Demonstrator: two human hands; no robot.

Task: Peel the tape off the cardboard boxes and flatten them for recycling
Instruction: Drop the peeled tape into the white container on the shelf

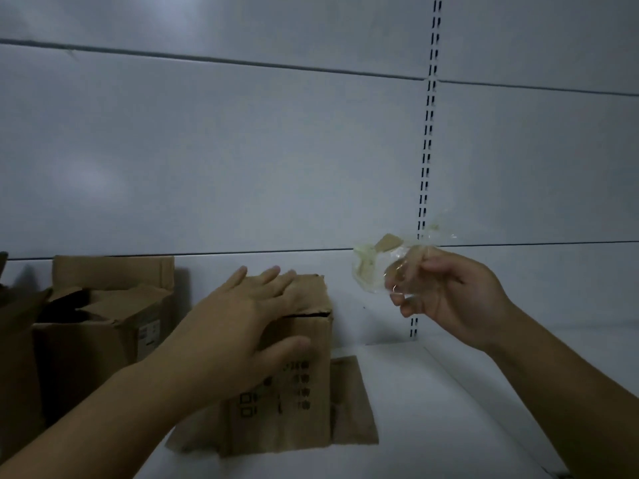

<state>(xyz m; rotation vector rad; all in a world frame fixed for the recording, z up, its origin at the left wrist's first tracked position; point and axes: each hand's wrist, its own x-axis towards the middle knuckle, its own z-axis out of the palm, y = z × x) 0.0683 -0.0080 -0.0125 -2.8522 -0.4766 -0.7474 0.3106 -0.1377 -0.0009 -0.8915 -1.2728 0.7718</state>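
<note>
Crumpled clear tape [380, 267] pinched in right hand [460, 299].
Left hand [238, 326] spread flat on upright brown box [294, 385].

Dim, bluish, soft picture with bowed edges.

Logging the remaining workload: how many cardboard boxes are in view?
3, maybe more out of frame: one under the left hand, an open box to its left, and part of another box at the left edge.

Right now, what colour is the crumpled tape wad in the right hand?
Clear with yellowish tint, brown cardboard scraps stuck on crumpled tape wad; head view.
</note>
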